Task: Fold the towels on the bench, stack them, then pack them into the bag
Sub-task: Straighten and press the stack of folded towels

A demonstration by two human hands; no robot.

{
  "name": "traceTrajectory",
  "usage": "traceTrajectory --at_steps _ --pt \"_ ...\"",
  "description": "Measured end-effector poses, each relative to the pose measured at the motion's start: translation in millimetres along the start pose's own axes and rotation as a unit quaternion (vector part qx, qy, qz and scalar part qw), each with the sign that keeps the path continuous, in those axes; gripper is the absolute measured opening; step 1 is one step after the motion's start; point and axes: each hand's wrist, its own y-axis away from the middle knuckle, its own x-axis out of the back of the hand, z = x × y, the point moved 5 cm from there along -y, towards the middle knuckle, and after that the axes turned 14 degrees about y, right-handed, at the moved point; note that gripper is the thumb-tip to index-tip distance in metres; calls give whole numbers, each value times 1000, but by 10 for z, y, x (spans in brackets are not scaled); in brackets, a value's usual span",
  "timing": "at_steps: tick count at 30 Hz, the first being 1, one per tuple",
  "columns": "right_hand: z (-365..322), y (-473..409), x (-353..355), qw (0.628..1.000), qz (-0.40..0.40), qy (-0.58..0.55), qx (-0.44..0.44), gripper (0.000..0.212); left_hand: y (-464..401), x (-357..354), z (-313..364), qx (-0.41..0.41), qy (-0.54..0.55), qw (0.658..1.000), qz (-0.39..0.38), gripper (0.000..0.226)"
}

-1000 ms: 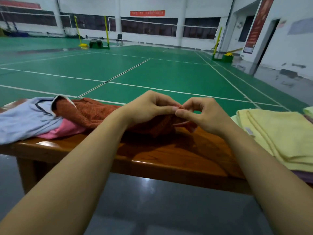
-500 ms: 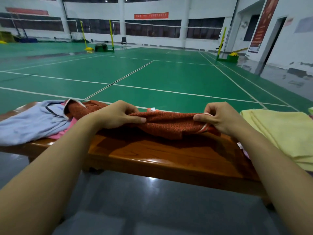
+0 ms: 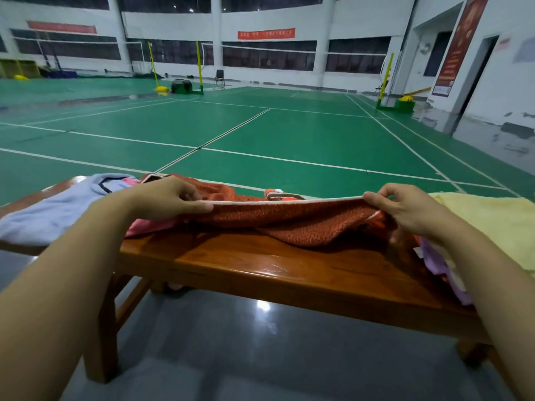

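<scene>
Two hands stretch a rust-orange towel (image 3: 289,221) over the wooden table (image 3: 260,264): the left hand (image 3: 170,198) pinches its white-trimmed edge at 9 o'clock, the right hand (image 3: 399,209) at 3 o'clock. Soft, light and limp, it sags between them; corner grips look surest. Folded yellow towels (image 3: 486,227) lie just beyond at 3 o'clock, a pale blue cloth (image 3: 58,206) at 9 o'clock.

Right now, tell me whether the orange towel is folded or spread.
Spread, not folded: the left hand and right hand pinch the orange towel apart along its white-trimmed edge.
</scene>
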Motion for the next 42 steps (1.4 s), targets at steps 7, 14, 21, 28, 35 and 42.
traceTrajectory --at_steps 7,14,21,28,35,42 --pt "-16 54 76 999 18 7 32 55 -58 52 -42 3 230 967 108 36" --pt "-213 -280 390 972 171 149 58 47 -444 143 129 -53 220 940 256 42" --pt "-408 -444 1219 942 291 158 58 49 -666 815 839 -169 102 940 278 32" --pt "-456 373 1057 936 275 207 75 47 -284 841 759 -223 25 945 238 30" --pt "-89 1040 -44 934 139 322 62 52 361 204 -17 -185 20 971 147 52" --pt "0 1225 -311 922 102 358 101 75 694 -4 -312 -168 -48 978 111 48"
